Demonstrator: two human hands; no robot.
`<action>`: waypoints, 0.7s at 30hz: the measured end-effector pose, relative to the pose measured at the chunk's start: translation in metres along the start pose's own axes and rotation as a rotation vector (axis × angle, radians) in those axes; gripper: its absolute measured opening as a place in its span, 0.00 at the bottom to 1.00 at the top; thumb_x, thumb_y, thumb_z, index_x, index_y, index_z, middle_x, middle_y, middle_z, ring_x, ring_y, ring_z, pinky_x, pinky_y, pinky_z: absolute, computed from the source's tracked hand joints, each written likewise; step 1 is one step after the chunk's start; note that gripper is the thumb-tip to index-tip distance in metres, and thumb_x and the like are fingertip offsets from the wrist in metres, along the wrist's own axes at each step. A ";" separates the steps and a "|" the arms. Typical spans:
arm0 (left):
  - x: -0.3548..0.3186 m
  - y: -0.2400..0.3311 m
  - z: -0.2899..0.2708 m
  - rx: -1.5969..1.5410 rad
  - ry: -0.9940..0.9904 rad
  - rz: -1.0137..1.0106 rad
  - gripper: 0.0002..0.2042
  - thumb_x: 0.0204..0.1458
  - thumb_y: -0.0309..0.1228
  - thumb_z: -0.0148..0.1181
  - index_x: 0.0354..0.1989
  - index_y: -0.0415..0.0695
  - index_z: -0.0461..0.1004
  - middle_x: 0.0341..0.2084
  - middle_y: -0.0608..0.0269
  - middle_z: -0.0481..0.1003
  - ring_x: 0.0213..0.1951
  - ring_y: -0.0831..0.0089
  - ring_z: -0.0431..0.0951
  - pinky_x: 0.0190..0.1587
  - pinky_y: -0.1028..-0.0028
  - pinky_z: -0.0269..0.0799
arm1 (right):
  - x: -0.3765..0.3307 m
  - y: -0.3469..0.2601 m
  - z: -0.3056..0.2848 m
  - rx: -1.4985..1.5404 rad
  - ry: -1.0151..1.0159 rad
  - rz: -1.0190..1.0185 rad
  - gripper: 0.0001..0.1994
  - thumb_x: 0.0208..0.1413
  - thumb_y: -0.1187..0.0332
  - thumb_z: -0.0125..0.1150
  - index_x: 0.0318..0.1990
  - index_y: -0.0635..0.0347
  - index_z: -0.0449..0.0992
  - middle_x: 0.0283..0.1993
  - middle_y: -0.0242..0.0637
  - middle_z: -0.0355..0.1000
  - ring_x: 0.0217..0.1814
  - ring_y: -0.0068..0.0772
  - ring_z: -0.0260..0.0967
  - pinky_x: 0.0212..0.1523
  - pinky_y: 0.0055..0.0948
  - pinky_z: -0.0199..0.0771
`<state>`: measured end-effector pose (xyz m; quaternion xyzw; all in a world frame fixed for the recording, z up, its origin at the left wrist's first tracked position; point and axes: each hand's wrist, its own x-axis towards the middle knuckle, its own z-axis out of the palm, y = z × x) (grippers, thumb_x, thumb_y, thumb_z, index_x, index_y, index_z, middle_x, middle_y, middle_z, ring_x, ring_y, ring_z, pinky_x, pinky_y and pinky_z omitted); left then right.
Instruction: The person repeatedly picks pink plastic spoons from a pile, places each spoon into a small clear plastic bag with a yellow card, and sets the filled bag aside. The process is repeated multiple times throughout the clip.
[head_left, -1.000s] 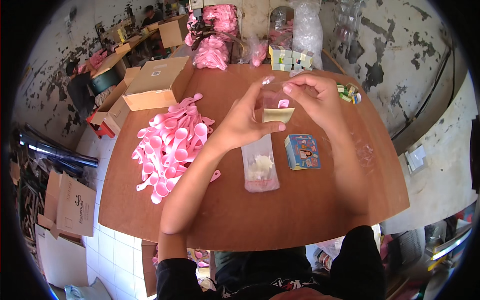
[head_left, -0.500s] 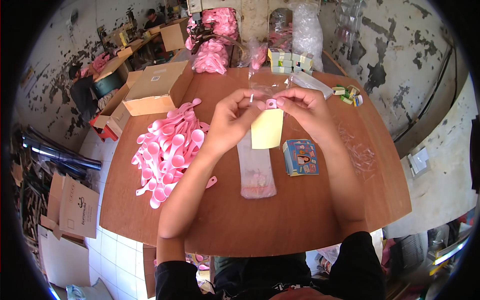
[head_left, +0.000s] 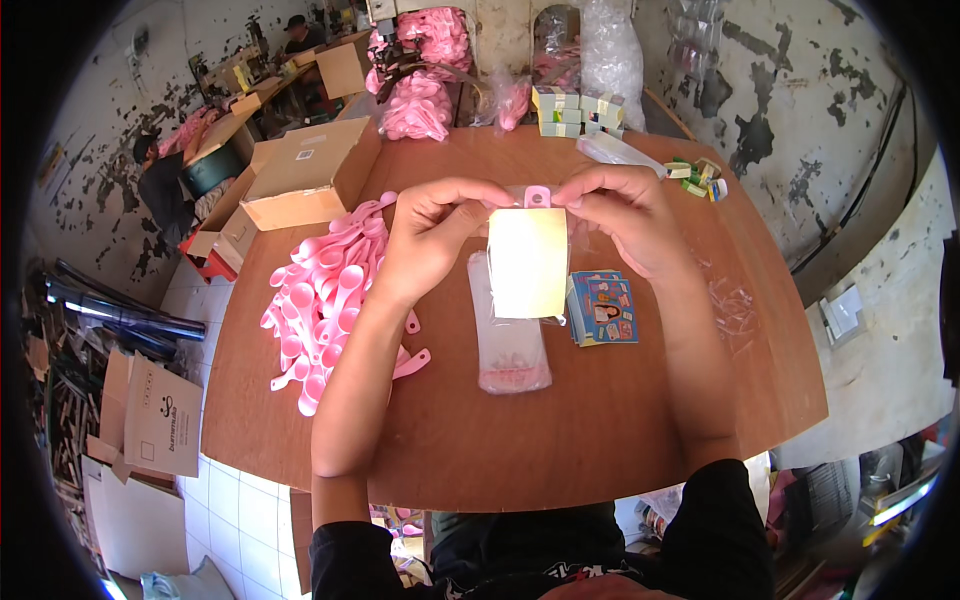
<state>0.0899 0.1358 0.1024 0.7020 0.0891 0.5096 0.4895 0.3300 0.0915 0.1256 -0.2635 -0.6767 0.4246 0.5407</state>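
Observation:
My left hand (head_left: 435,232) and my right hand (head_left: 628,218) pinch the two upper corners of a small clear plastic bag (head_left: 563,318), held up over the table. Inside it shows a pale yellow card (head_left: 528,265), its plain side facing me. Between my fingertips the holed handle end of a pink measuring spoon (head_left: 537,196) sticks up above the card; the rest of the spoon is hidden. Below the card lies a stack of flat clear bags (head_left: 512,350). Right of that is a pile of blue printed cards (head_left: 606,310). Many pink spoons (head_left: 325,290) are heaped beside my left forearm.
A cardboard box (head_left: 310,170) stands at the table's far left. Bundled small boxes (head_left: 580,112) sit at the back, near bagged pink spoons (head_left: 418,105). Clear plastic scraps (head_left: 728,310) lie beyond my right forearm. Two people are in the background at left.
My hands have moved slightly apart, now at the bag's corners. The yellow card hangs straighter and lower, and the clear bag around it shows more plainly.

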 end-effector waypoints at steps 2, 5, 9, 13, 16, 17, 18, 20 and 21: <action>0.000 0.001 -0.001 -0.043 0.000 -0.028 0.08 0.62 0.21 0.53 0.44 0.36 0.78 0.38 0.60 0.80 0.39 0.76 0.81 0.42 0.74 0.79 | 0.000 0.001 -0.001 -0.025 -0.007 -0.019 0.06 0.58 0.79 0.58 0.40 0.69 0.80 0.39 0.38 0.79 0.37 0.24 0.77 0.41 0.24 0.79; 0.000 0.006 0.000 -0.152 0.005 -0.090 0.06 0.61 0.21 0.54 0.41 0.36 0.78 0.36 0.60 0.80 0.39 0.75 0.81 0.42 0.74 0.79 | 0.000 0.002 -0.001 0.000 -0.036 -0.050 0.06 0.58 0.78 0.58 0.40 0.68 0.80 0.39 0.38 0.79 0.38 0.23 0.77 0.42 0.22 0.77; -0.002 0.010 0.000 0.117 0.009 -0.071 0.07 0.55 0.18 0.62 0.41 0.37 0.76 0.39 0.59 0.79 0.41 0.74 0.80 0.43 0.73 0.79 | -0.003 -0.007 0.014 -0.019 -0.033 -0.035 0.06 0.56 0.80 0.62 0.41 0.69 0.78 0.41 0.38 0.75 0.43 0.24 0.74 0.44 0.25 0.76; -0.007 0.039 0.001 0.116 -0.073 -0.128 0.20 0.46 0.11 0.67 0.48 0.36 0.71 0.46 0.58 0.76 0.47 0.71 0.79 0.46 0.73 0.79 | -0.006 -0.003 0.021 -0.115 -0.090 -0.010 0.17 0.52 0.79 0.68 0.50 0.67 0.73 0.40 0.34 0.74 0.43 0.20 0.73 0.45 0.22 0.75; -0.036 0.090 -0.015 0.289 -0.082 -0.267 0.21 0.44 0.11 0.67 0.49 0.35 0.71 0.46 0.58 0.76 0.46 0.72 0.79 0.45 0.74 0.79 | -0.008 -0.017 0.026 -0.178 -0.025 -0.073 0.18 0.53 0.78 0.68 0.51 0.65 0.73 0.40 0.32 0.72 0.43 0.19 0.72 0.45 0.21 0.75; -0.055 0.107 -0.023 0.374 -0.112 -0.315 0.22 0.44 0.11 0.67 0.49 0.36 0.72 0.45 0.59 0.77 0.45 0.72 0.80 0.44 0.73 0.79 | -0.009 -0.017 0.024 -0.211 -0.026 -0.042 0.16 0.55 0.76 0.66 0.51 0.64 0.73 0.40 0.30 0.71 0.42 0.17 0.71 0.43 0.20 0.73; -0.076 0.128 -0.032 0.461 -0.143 -0.365 0.22 0.44 0.11 0.67 0.50 0.36 0.72 0.45 0.59 0.77 0.43 0.71 0.81 0.44 0.72 0.79 | -0.008 -0.014 0.022 -0.197 -0.020 -0.035 0.16 0.55 0.76 0.66 0.51 0.64 0.73 0.40 0.30 0.71 0.42 0.17 0.71 0.43 0.20 0.73; -0.110 0.168 -0.049 0.780 -0.552 -0.335 0.23 0.45 0.13 0.67 0.52 0.38 0.73 0.46 0.60 0.78 0.41 0.67 0.82 0.45 0.69 0.78 | -0.006 0.001 0.012 -0.218 -0.073 0.008 0.12 0.57 0.71 0.67 0.46 0.65 0.76 0.34 0.28 0.73 0.35 0.14 0.70 0.36 0.17 0.72; -0.112 0.174 -0.049 0.788 -0.557 -0.359 0.23 0.45 0.13 0.67 0.52 0.38 0.73 0.46 0.60 0.78 0.41 0.67 0.82 0.45 0.69 0.78 | -0.009 0.006 0.018 -0.193 -0.071 0.011 0.12 0.57 0.71 0.67 0.46 0.65 0.76 0.34 0.28 0.73 0.35 0.14 0.70 0.36 0.17 0.72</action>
